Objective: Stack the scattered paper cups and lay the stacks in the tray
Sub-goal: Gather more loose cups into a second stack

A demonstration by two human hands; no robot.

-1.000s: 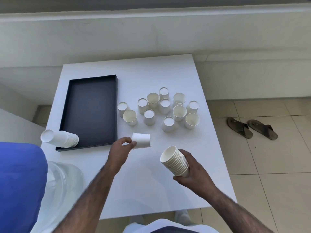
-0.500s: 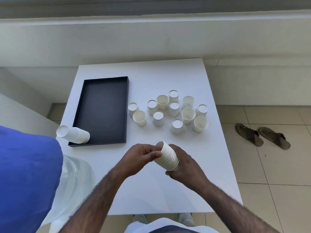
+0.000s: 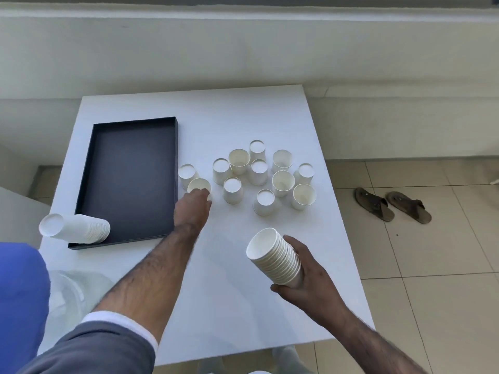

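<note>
Our right hand (image 3: 305, 273) curls its fingers round a nested stack of white paper cups (image 3: 275, 257), while our left hand (image 3: 193, 209) touches an upright white paper cup (image 3: 199, 185) on the white counter (image 3: 243, 117) beside the black rectangular tray (image 3: 135, 179), grip unclear; we judge it light and crushable, so hold its wall gently.

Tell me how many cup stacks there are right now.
2. The lying stack rests across the tray's near-left corner; the held stack is in the right hand. None seems hidden.

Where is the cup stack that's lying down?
In the head view, far left: the lying stack rests on its side at the black tray's near left corner, base sticking out past the rim.
</note>
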